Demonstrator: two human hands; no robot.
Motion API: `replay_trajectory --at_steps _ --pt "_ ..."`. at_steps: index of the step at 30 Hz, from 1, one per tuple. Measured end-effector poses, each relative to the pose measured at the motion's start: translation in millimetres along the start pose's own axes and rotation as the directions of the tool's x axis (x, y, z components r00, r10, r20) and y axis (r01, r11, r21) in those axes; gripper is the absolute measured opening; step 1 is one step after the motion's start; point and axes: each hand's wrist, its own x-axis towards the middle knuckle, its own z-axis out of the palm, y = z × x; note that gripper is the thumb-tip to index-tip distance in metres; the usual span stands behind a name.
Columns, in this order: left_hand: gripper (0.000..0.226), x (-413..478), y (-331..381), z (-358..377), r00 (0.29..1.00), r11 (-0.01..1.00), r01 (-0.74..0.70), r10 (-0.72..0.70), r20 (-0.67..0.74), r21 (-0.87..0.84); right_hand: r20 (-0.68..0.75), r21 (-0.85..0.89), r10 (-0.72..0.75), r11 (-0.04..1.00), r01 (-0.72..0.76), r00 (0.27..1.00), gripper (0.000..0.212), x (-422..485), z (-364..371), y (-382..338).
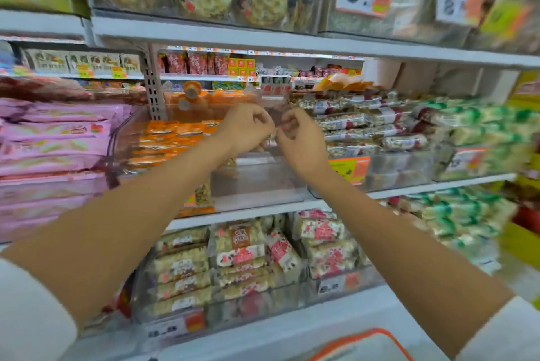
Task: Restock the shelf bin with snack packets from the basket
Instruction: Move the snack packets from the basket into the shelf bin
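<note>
Both my hands are raised inside a clear plastic shelf bin [257, 185] on the middle shelf. My left hand [245, 129] and my right hand [301, 141] have curled fingers that meet over a small, blurred snack packet [277, 129], which they pinch between them. The bin's floor below the hands looks mostly bare. At the bottom edge, an orange rim shows the basket [388, 337]; its contents are out of view.
Left of the bin lies a bin of orange packets [163, 138], then stacked pink packets [52, 138]. To the right are red-and-white nut bars [359, 123] and green packets [479, 132]. A shelf board [263, 36] hangs above, with more snack bins [242, 258] below.
</note>
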Motion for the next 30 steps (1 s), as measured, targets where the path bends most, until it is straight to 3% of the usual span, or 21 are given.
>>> replay_trajectory --at_steps 3,7,13,18,23,30 --pt "0.012 -30 16 50 0.995 0.994 0.045 -0.036 0.088 -0.102 -0.019 0.012 0.023 1.000 -0.023 1.000 0.013 -56 -37 18" --pt "0.015 -72 15 126 0.969 0.986 0.130 -0.105 0.222 -0.101 -0.022 -0.015 0.215 0.976 -0.215 0.976 0.015 -127 -77 63" --pt "0.015 -140 -24 245 0.873 0.965 0.254 -0.201 0.444 -0.064 0.017 -0.050 0.428 0.903 -0.427 0.904 0.014 -248 -106 140" --pt "0.015 -198 -75 334 0.723 0.909 0.416 -0.350 0.596 0.029 0.011 -0.079 0.671 0.740 -0.668 0.741 0.016 -354 -105 210" --pt "0.011 -250 -139 395 0.574 0.835 0.523 -0.493 0.654 0.170 0.043 -0.151 0.835 0.548 -0.822 0.549 0.013 -439 -83 273" --pt "0.015 -302 -255 446 0.388 0.733 0.504 -0.664 0.638 0.456 0.183 -0.323 0.950 0.302 -0.897 0.254 0.014 -534 -44 332"
